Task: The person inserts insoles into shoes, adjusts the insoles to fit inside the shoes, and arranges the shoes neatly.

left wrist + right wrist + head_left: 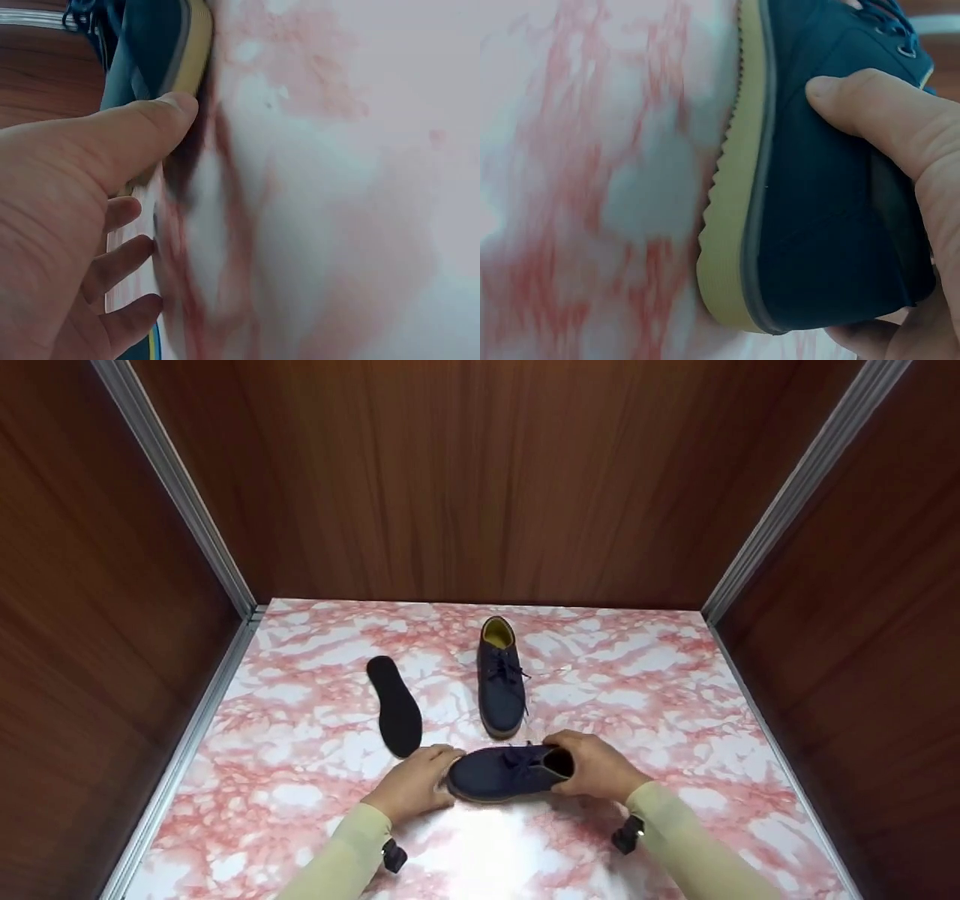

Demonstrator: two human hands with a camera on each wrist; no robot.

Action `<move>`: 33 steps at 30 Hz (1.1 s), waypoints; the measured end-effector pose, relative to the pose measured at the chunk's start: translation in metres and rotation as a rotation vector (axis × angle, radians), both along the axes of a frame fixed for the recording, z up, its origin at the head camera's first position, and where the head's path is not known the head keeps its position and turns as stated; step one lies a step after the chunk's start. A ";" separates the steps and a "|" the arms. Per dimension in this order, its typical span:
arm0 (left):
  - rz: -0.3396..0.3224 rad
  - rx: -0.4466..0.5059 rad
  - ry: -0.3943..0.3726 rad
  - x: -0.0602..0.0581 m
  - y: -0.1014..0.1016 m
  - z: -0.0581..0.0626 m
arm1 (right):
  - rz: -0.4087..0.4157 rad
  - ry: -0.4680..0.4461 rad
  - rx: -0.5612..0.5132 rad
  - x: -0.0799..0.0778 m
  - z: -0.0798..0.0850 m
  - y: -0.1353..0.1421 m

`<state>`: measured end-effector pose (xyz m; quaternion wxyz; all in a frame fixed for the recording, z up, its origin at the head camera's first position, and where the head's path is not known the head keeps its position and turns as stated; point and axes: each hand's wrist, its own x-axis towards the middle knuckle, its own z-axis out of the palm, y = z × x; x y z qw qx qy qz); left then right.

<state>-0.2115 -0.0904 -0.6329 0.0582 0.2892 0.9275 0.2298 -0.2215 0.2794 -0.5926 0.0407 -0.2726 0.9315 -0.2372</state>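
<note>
Near the front of the patterned surface lies a navy lace-up shoe (491,774), toe to the left, its opening at the right. My right hand (596,763) grips it around the heel; in the right wrist view the thumb (855,101) presses on the navy side (817,217) above the tan ridged sole (731,225). At the toe, my left hand (416,782) pinches the shoe. Its thumb (161,120) lies against the sole edge in the left wrist view, and part of the toe is hidden behind it.
A matching navy shoe (501,697) stands behind, toe towards me, with a yellow lining. Left of it lies a black insole (400,716). Brown wood-grain walls (465,487) with metal corner rails (795,495) enclose the pink-and-white surface (300,795).
</note>
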 end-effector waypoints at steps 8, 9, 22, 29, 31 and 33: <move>-0.002 -0.010 -0.013 0.001 -0.006 -0.003 | -0.039 -0.028 0.007 -0.002 0.001 0.035; -0.003 -0.011 -0.009 0.001 -0.006 -0.003 | -0.044 -0.028 0.011 -0.002 0.001 0.039; -0.005 -0.006 -0.006 0.003 -0.010 -0.004 | -0.042 -0.012 0.117 -0.015 0.010 0.067; -0.005 -0.008 -0.007 0.004 -0.011 -0.004 | -0.053 -0.026 0.149 -0.019 0.015 0.078; -0.005 -0.009 -0.011 0.004 -0.011 -0.004 | -0.061 -0.037 0.162 -0.019 0.017 0.079; -0.003 -0.012 -0.015 0.004 -0.011 -0.004 | -0.076 -0.045 0.187 -0.019 0.019 0.078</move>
